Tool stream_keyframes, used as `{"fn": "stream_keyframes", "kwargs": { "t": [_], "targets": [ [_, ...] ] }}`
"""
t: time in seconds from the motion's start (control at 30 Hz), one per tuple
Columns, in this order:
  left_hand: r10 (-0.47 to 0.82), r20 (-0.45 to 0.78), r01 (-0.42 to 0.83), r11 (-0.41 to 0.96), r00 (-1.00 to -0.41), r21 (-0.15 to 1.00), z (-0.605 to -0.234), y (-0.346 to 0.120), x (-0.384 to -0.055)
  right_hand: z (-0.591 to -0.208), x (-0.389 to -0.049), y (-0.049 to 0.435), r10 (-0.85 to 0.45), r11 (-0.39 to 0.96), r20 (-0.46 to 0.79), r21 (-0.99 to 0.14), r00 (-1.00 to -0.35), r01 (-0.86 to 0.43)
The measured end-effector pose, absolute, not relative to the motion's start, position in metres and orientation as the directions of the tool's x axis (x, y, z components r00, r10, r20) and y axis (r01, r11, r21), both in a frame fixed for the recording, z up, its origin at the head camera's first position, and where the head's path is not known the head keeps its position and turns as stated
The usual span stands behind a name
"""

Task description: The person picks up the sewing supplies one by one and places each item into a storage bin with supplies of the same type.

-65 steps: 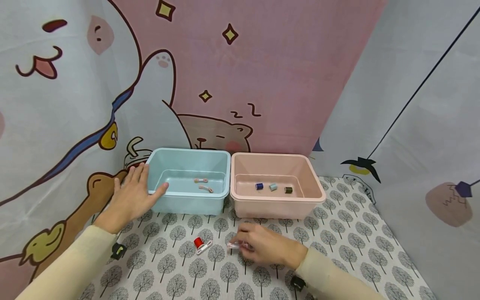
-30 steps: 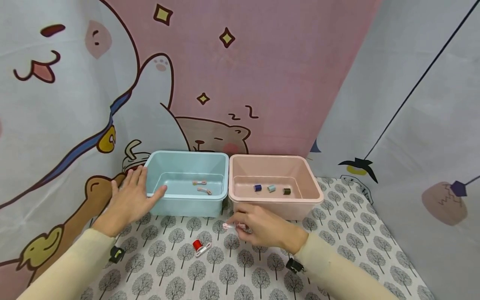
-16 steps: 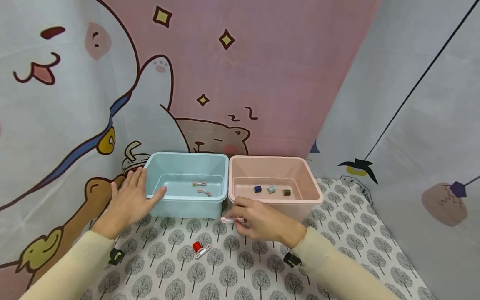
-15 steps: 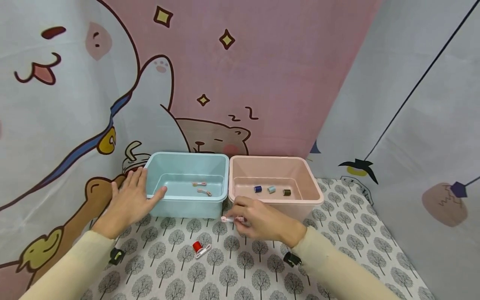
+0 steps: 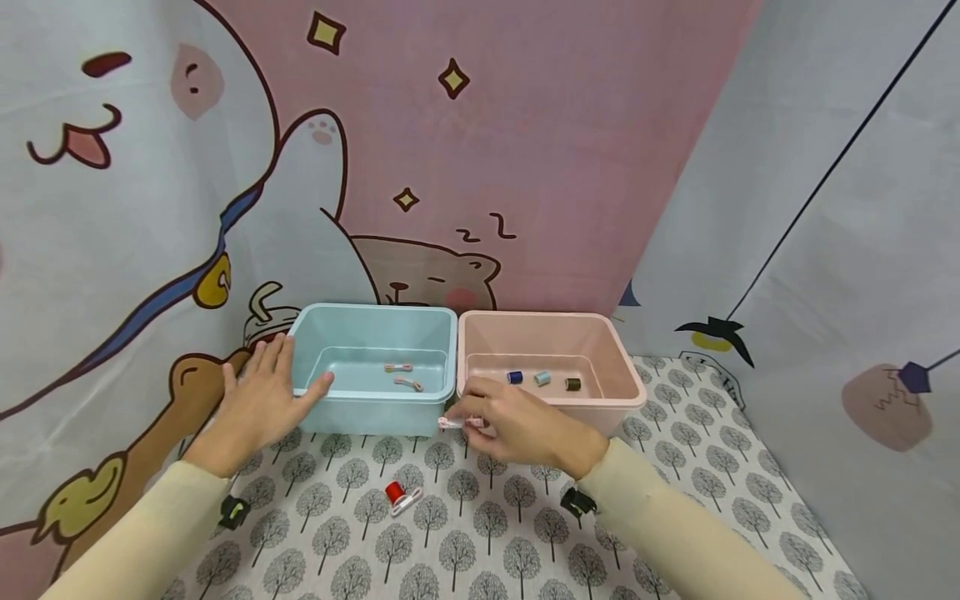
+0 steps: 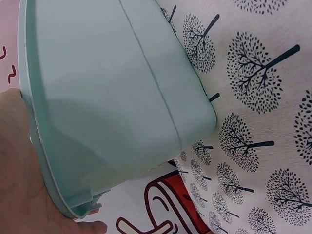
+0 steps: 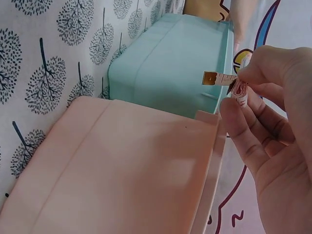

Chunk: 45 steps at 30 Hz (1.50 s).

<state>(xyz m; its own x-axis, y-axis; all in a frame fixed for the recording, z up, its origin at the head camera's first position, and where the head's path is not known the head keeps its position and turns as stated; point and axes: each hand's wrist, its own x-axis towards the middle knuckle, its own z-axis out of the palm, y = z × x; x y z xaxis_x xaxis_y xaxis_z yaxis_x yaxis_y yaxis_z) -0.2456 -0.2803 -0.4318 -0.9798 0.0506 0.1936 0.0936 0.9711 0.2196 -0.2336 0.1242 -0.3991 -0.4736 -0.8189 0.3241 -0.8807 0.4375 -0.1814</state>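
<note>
My right hand (image 5: 528,421) pinches a folded tape measure (image 5: 452,423) between thumb and fingertips, in front of the pink bin (image 5: 603,402). In the right wrist view, the folds of the tape measure (image 7: 240,92) are bunched, and its metal-tipped end sticks out. My left hand (image 5: 258,408) lies with straight fingers along the left rim of the light blue bin (image 5: 375,412). Two small folded pinkish strips (image 5: 408,384) lie inside that bin. Inside the pink bin are a dark blue thread spool (image 5: 514,377), a light blue spool (image 5: 542,378) and a dark green spool (image 5: 573,384).
A red thread spool (image 5: 393,492) lies on the tree-print cloth (image 5: 457,546), touching a small white, elongated item (image 5: 407,502). The two bins stand side by side against a cartoon-printed backdrop (image 5: 570,167). Another printed sheet (image 5: 825,292) hangs at the right.
My right hand has lifted the tape measure off the cloth and moved it forward, up to the bins' front edges. The left hand stays at the blue bin.
</note>
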Motion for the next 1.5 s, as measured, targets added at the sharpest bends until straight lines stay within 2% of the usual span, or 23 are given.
{"fn": "stream_keyframes", "kwargs": {
  "t": [0.37, 0.83, 1.13, 1.5],
  "targets": [
    [0.049, 0.195, 0.092, 0.972, -0.980, 0.217, -0.433, -0.280, -0.247, -0.391, -0.237, 0.121, -0.809, 0.453, 0.328, -0.181, -0.488, -0.873],
    [0.046, 0.182, 0.085, 0.974, -0.982, 0.212, -0.432, -0.280, -0.247, -0.376, -0.251, 0.110, -0.822, 0.401, 0.368, -0.169, -0.435, -0.900],
    [0.046, 0.184, 0.085, 0.974, -0.982, 0.211, -0.434, -0.281, -0.247, -0.369, -0.264, 0.098, -0.822, 0.340, 0.410, -0.206, -0.396, -0.918],
    [0.045, 0.182, 0.083, 0.974, -0.982, 0.209, -0.432, -0.279, -0.245, -0.362, -0.279, 0.087, -0.820, 0.356, 0.413, -0.173, -0.395, -0.918]
  ]
}}
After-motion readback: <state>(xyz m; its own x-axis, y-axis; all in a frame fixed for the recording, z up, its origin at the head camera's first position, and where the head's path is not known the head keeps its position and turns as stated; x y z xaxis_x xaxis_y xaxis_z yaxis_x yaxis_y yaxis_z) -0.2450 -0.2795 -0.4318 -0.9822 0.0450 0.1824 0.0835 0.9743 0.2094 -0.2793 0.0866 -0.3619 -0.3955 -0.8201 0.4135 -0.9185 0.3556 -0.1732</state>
